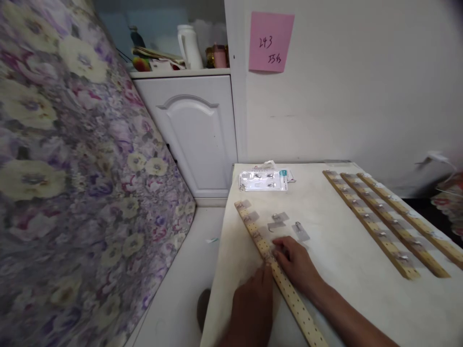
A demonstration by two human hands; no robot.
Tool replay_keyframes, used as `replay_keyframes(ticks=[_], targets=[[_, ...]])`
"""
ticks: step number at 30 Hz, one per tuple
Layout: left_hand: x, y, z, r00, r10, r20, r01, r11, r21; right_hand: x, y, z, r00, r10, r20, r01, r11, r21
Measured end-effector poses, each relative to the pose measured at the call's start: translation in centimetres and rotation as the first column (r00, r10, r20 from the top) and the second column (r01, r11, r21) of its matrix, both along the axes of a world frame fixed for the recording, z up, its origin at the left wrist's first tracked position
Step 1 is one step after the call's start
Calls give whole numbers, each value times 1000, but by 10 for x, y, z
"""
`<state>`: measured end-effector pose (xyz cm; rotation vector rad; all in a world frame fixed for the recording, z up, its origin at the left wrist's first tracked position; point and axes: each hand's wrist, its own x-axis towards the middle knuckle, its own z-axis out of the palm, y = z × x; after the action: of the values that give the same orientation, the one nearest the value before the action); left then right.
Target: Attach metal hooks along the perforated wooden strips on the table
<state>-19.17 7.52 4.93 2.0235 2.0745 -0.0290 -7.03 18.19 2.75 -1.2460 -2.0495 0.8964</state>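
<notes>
A long, narrow wooden strip [292,298] with rows of small holes lies slanted on the table. Several clear-backed metal hooks [256,235] sit along its far part. My left hand [253,301] is at the strip's left side, fingers bunched against a clear hook piece [268,256]; what they pinch is hidden and blurred. Across the strip, my right hand [296,265] rests with thumb and forefinger apart, the thumb near that same piece. Just beyond it lie loose clear-backed hooks, one [301,231] to the right and another [278,217] farther back.
Clear blister packaging [264,180] with hooks lies at the table's back edge. Several hook-bearing wooden strips [369,221] lie at the right. A floral curtain [83,193] hangs at the left, beside a white cabinet [191,140]. A pink note [270,42] is on the wall.
</notes>
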Motion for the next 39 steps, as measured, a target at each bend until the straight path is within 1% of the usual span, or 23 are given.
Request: replay_keyframes(ticks=[6, 9, 11, 13, 15, 18, 21, 23, 25, 27, 29, 32, 33, 35, 39], targets=[[-3, 0, -4, 999, -7, 31, 6, 999, 35, 2, -5, -1, 999, 7, -37, -5, 999, 49], [-4, -1, -3, 1000, 7, 26, -7, 1000, 24, 5, -9, 2, 998, 17, -65, -11, 996, 86], [-4, -2, -1, 1000, 7, 29, -7, 1000, 8, 9, -10, 5, 996, 18, -84, -6, 991, 137], [-4, -2, 1, 1000, 3, 29, -3, 1000, -5, 18, -8, 9, 994, 1, -106, 20, 980, 197], [-5, -2, 2, 1000, -4, 28, 5, 1000, -13, 29, -2, 10, 992, -48, -120, 75, 971, 228], [-5, -2, 0, 1000, -12, 27, 12, 1000, 9, 48, 13, 8, 984, -143, -108, 163, 966, 201], [-6, -1, -4, 999, -25, 29, 24, 999, 39, 59, 26, 1, 983, -172, -67, 181, 971, 154], [-6, -1, -6, 999, -30, 36, 29, 999, 46, 61, 29, -2, 989, -144, -34, 148, 980, 133], [-5, -1, -7, 999, -30, 32, 29, 999, 43, 58, 27, -1, 995, -102, -18, 104, 986, 129], [-4, 0, -6, 999, -33, 18, 32, 999, 43, 52, 20, 3, 999, -46, -19, 49, 985, 167], [-3, 0, -6, 999, -32, -2, 32, 999, 37, 45, 10, 9, 999, 48, -15, -43, 966, 256], [-2, -1, -5, 999, -27, -16, 28, 999, 26, 32, -3, 15, 981, 190, 43, -192, 908, 373], [-2, -1, -5, 1000, -26, -17, 27, 999, 25, 28, -6, 15, 976, 208, 71, -219, 895, 388], [-2, -1, -4, 999, -27, -17, 27, 999, 32, 23, -9, 13, 972, 203, 118, -234, 884, 404], [-1, -1, -1, 999, -27, -24, 28, 999, 31, 18, -8, 6, 970, 178, 168, -232, 888, 397]])
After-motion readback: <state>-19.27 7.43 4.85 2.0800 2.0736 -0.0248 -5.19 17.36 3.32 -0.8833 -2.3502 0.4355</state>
